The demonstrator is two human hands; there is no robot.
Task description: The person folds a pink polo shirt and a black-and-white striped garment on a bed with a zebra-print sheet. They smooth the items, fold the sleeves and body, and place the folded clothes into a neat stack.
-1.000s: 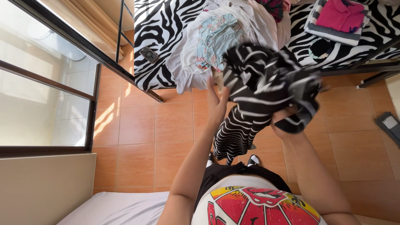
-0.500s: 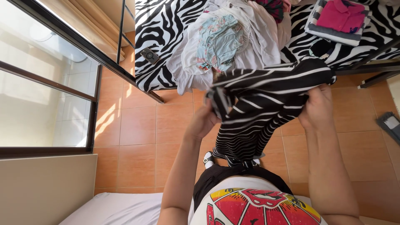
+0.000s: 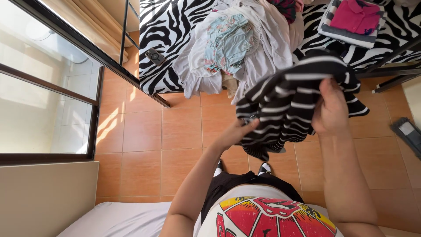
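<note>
Nearest to us, below the striped garment (image 3: 291, 103), we see the person's own white shirt with a red and yellow print (image 3: 272, 219) and black shorts (image 3: 245, 184), and under them the toes of two black and white shoes (image 3: 263, 168) on the orange tiled floor (image 3: 175, 131).

Just above that, the left hand (image 3: 239, 131) is closed on the lower left edge of the striped garment, its fingers tucked into the cloth. The right hand (image 3: 331, 107) grips the garment's right side, fingers curled shut over a bunched fold and the thumb side towards us. The black garment with thin white stripes hangs gathered between the two hands, in the air above the floor and in front of the bed's near edge.

Beyond the garment lies the bed with a zebra-print cover (image 3: 171, 39). Behind the garment and to its left, a loose heap of white and pale blue clothes (image 3: 232, 44) spills over the bed's edge. Left of that heap a small dark device (image 3: 155, 56) rests on the cover. Behind the garment and to its right sits a folded stack topped by a pink shirt (image 3: 357, 17). Far left of the garment stands a dark-framed sliding window (image 3: 48, 87).
</note>
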